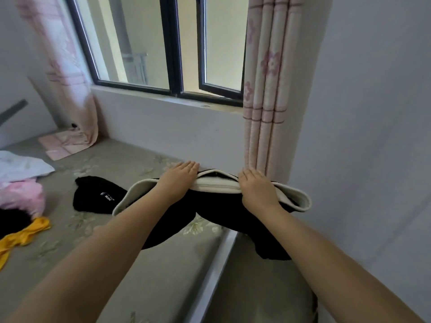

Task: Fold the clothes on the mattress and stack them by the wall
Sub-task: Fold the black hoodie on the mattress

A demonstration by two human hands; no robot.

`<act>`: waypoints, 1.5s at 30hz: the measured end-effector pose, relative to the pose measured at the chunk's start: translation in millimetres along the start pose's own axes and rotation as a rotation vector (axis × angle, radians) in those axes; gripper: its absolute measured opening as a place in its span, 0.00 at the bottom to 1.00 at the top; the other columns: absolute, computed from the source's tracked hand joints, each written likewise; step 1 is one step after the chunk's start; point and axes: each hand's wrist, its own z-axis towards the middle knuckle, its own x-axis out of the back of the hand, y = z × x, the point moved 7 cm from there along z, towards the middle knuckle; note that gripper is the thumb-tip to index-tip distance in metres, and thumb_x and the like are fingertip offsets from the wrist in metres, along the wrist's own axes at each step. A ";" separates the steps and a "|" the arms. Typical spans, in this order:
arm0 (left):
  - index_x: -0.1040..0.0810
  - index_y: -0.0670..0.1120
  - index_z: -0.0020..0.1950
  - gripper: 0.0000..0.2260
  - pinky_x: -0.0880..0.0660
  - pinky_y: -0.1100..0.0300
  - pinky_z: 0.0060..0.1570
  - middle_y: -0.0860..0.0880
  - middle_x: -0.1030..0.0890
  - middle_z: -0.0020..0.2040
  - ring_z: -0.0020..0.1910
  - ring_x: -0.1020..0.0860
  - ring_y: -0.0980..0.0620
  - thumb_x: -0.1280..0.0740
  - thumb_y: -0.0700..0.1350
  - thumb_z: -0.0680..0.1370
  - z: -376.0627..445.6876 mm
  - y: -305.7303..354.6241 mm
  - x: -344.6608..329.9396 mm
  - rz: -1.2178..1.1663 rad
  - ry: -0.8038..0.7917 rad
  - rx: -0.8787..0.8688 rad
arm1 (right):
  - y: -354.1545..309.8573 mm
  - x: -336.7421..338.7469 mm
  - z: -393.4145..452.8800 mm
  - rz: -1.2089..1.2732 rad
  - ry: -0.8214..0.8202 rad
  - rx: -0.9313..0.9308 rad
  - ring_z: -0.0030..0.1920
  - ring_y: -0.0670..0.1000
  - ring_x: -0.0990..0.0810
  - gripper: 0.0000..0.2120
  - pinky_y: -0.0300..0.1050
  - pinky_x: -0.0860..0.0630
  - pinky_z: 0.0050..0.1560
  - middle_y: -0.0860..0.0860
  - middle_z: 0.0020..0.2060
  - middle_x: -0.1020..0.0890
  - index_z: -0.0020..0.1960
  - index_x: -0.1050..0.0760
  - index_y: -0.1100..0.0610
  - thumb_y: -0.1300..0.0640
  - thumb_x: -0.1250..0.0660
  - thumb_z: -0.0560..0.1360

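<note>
**Head view: both hands flatten a black and white garment by the wall**

Head view, the only one here. The black garment with a white band (217,187) lies on the mattress (144,264), close under the wall (177,131) below the window, with its right end hanging over the mattress edge. The left hand (179,176) and the right hand (255,185) both lie flat on its far edge, palms down. The fingers (190,167) of each hand are straight and close together; they press on the cloth and clamp nothing.

The garment looks soft and light, and I think it is a little thick at the white band, so it will bend easily but can spring open again. It is not fragile. A good place to take hold seems to be the two outer ends of the white band, or the folded edge between the hands, so that the layers stay together.

Around it there are more clothes. A second black garment with a small white label (98,194) touches its left end. Further left lie a pink piece (21,194), a yellow piece (25,231) and a white piece (21,166), well apart from the hands. The curtain (263,127) hangs just behind the right hand and could get caught in the stack. The hanging right end may pull the garment off the mattress.
</note>
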 end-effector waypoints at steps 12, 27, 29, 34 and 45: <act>0.59 0.40 0.75 0.27 0.59 0.60 0.71 0.44 0.55 0.76 0.75 0.54 0.50 0.48 0.43 0.81 196.1 -137.9 -181.2 -0.135 -0.297 0.059 | 4.3 -185.9 240.4 0.123 -0.243 -0.009 0.53 0.61 0.19 0.26 0.54 0.22 0.52 0.66 0.52 0.20 0.54 0.23 0.71 0.66 0.23 0.58; 0.46 0.36 0.73 0.28 0.57 0.57 0.71 0.39 0.42 0.73 0.73 0.43 0.41 0.40 0.31 0.75 458.5 -230.4 -280.4 -0.210 -0.060 0.014 | 94.3 -311.2 477.8 0.242 -0.033 0.027 0.40 0.60 0.17 0.16 0.53 0.20 0.44 0.62 0.40 0.17 0.46 0.20 0.69 0.72 0.32 0.59; 0.44 0.37 0.73 0.31 0.56 0.55 0.69 0.40 0.39 0.72 0.72 0.41 0.41 0.35 0.30 0.72 463.4 -233.1 -310.6 -0.212 -0.099 0.006 | 85.9 -337.1 476.2 0.223 -0.035 0.062 0.40 0.57 0.17 0.14 0.49 0.19 0.42 0.58 0.40 0.16 0.46 0.19 0.65 0.66 0.37 0.62; 0.63 0.44 0.74 0.34 0.58 0.52 0.72 0.47 0.58 0.76 0.75 0.59 0.48 0.41 0.38 0.78 405.9 -209.1 -451.0 -0.100 -0.689 0.125 | 35.4 -477.9 420.6 0.206 -0.792 0.191 0.74 0.59 0.50 0.34 0.57 0.51 0.72 0.58 0.75 0.50 0.75 0.54 0.60 0.56 0.38 0.77; 0.62 0.46 0.75 0.27 0.60 0.54 0.72 0.47 0.59 0.76 0.75 0.61 0.51 0.52 0.52 0.81 343.1 -93.7 -556.4 -0.539 -0.805 0.315 | 52.4 -591.0 316.9 0.292 -1.058 0.194 0.75 0.54 0.59 0.31 0.59 0.61 0.72 0.54 0.75 0.58 0.75 0.60 0.53 0.43 0.51 0.79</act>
